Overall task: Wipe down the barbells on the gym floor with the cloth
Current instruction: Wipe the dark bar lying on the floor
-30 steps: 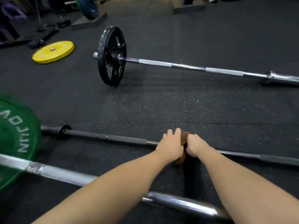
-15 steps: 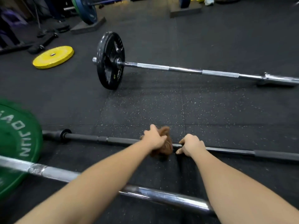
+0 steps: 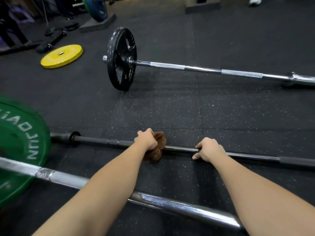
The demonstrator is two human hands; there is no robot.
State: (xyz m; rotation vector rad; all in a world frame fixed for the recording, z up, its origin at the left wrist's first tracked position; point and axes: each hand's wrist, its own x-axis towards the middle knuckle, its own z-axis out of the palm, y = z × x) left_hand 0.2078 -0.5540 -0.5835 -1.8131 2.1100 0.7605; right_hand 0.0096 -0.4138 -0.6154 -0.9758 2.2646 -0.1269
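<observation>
Holds the left grip (image 3: 147, 142) clenched on a crumpled brown cloth (image 3: 159, 149) pressed over the middle of the thin black steel barbell (image 3: 102, 141), which lies on the dark speckled rubber gym floor (image 3: 170, 108), with the right grip (image 3: 208, 149) curled over the same shaft just to the right, apart from the cloth. Looks about midway along this bar, with both ends seemingly left to do. Touches neither the near chrome barbell with the green plate (image 3: 170, 206) nor the far chrome barbell with the black plate (image 3: 204, 69); cannot tell whether either is wiped.
</observation>
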